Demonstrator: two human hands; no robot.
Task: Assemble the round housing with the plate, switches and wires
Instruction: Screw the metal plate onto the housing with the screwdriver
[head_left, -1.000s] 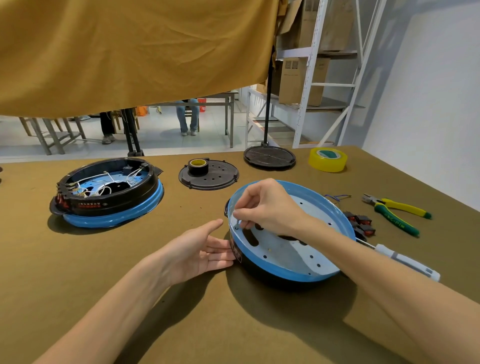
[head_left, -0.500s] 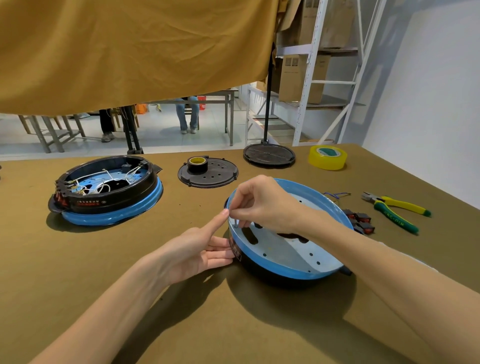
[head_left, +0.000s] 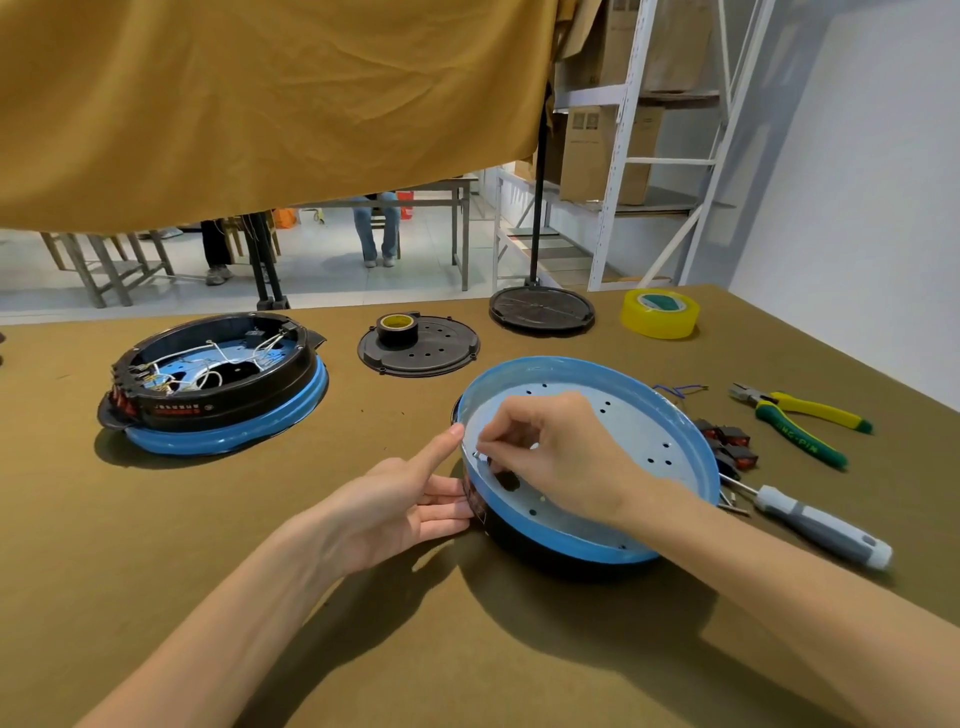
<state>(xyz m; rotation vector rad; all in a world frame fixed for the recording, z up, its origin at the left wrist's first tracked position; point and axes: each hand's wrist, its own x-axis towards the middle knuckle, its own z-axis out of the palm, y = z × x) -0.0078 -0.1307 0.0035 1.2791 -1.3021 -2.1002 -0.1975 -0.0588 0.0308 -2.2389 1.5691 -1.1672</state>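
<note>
Near the table's front edge, right of centre, sat the round blue-rimmed housing w/ pale perforated plate (head_left: 613, 431) inside, black shell under it. It looked rigid and light-to-moderate in weight, w/ a smooth painted rim likely slick; best held by the black side wall, low down. The left hand (head_left: 400, 499) lay flat against that wall, fingers loosely spread, index tip at the rim, holding nothing. The right hand (head_left: 550, 447) was pinched narrow on a small silvery part (head_left: 477, 454), prob. a screw; can't tell for sure. Its palm hid the plate's centre and the dark slot there. Loose red rocker switches (head_left: 727, 441) lay just beside the housing's right side, next to a grey-handled screwdriver (head_left: 815, 525). No wires were seen in this housing.
</note>
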